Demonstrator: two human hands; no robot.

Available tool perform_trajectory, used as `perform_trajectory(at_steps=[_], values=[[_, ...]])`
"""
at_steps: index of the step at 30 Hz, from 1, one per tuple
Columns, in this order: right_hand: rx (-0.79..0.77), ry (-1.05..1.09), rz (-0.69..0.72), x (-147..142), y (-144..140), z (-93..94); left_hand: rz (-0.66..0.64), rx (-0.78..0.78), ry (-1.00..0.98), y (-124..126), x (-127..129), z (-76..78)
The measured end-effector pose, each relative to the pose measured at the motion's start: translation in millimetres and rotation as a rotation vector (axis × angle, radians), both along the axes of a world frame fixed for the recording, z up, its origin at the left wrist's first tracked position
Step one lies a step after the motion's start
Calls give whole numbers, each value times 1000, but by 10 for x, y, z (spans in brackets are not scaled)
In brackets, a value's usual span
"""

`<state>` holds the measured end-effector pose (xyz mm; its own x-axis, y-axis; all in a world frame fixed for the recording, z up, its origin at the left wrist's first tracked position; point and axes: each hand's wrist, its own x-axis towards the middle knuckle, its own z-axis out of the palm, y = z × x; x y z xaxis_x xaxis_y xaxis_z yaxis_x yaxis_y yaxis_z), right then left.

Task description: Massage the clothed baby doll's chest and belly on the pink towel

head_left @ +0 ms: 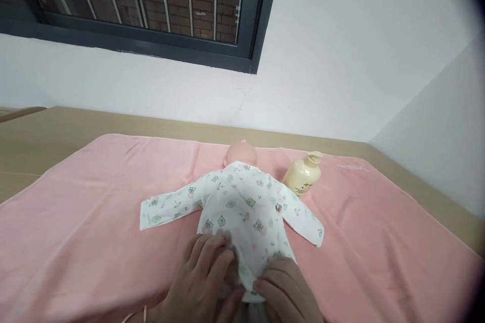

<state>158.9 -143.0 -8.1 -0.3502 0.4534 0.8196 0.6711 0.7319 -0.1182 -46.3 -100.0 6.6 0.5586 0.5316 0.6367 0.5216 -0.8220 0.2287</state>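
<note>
A baby doll [241, 153] lies on a pink cloth with its bald head at the far end. It wears a white long-sleeved baby shirt [242, 202] printed with small animals and green patches, its two sleeves spread out to the sides. My left hand [200, 275] has its fingers bent onto the lower left part of the shirt, gripping the fabric. At the lower right, my right hand [286, 287] pinches the shirt near its bottom hem. Both hands cover much of the doll's lower end. A bracelet circles my left wrist.
A cream pump bottle [303, 174] leans or lies by the doll's right-side sleeve. The pink cloth [94, 202] is spread over a wooden tabletop [76, 118]. Behind are a white wall [322, 50] and a dark-framed barred window [182, 5].
</note>
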Motion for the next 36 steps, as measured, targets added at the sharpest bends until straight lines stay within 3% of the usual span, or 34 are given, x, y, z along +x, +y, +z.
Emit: perform_trajectory(at_steps=[8,17,24,31,36], values=[[-228,-82,53,43,-64,57,-111,-72,37,-11,-36,39],[-179,-132,36,87,-92,247,-238,-68,-154,-30,-21,62],[-175,-143,-16,69,-93,141,-184,-157,-84,-92,-21,-23],[-197,-156,-33,23,-38,-86,-194,-169,43,-11,21,36],[-215,-177,-32,20,-25,-118,-210,-159,63,13,43,68]])
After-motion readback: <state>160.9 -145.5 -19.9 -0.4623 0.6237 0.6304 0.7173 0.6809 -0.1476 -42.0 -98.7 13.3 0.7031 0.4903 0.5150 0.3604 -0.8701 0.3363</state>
